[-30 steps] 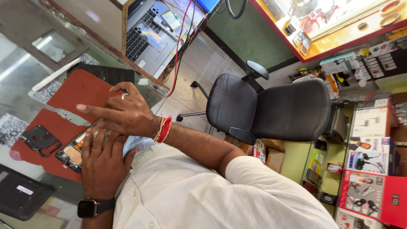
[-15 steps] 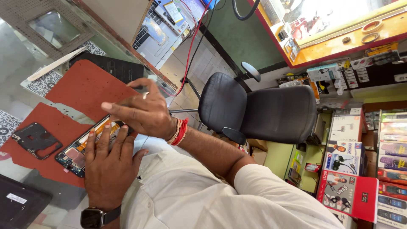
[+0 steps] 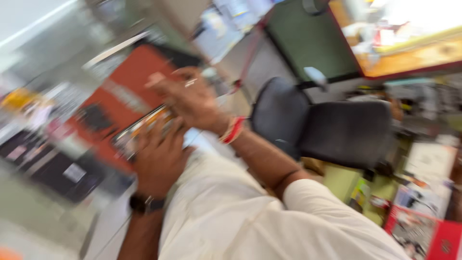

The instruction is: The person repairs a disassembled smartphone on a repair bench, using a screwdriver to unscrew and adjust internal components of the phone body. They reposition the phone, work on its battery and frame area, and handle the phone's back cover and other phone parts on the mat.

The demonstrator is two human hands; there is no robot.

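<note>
The frame is heavily motion-blurred. My left hand (image 3: 159, 154), with a dark watch on its wrist, lies over an opened phone (image 3: 132, 135) and holds it on a red work mat (image 3: 125, 91). My right hand (image 3: 192, 98), with red thread bands at the wrist, hovers just above the phone's far end. Its index finger is stretched out and something shiny glints at its fingers. The blur hides whether it pinches a tool. My white shirt fills the lower middle of the view.
A dark phone part (image 3: 94, 118) lies on the mat's left. Dark flat devices (image 3: 57, 168) sit beside the mat. A black office chair (image 3: 332, 127) stands right of my arm, and coloured boxes (image 3: 423, 221) are stacked at lower right. A red cable (image 3: 250, 58) runs past the mat.
The view has swung and gone blurred. Both hands stay at the phone; my right hand has shifted slightly along it.
</note>
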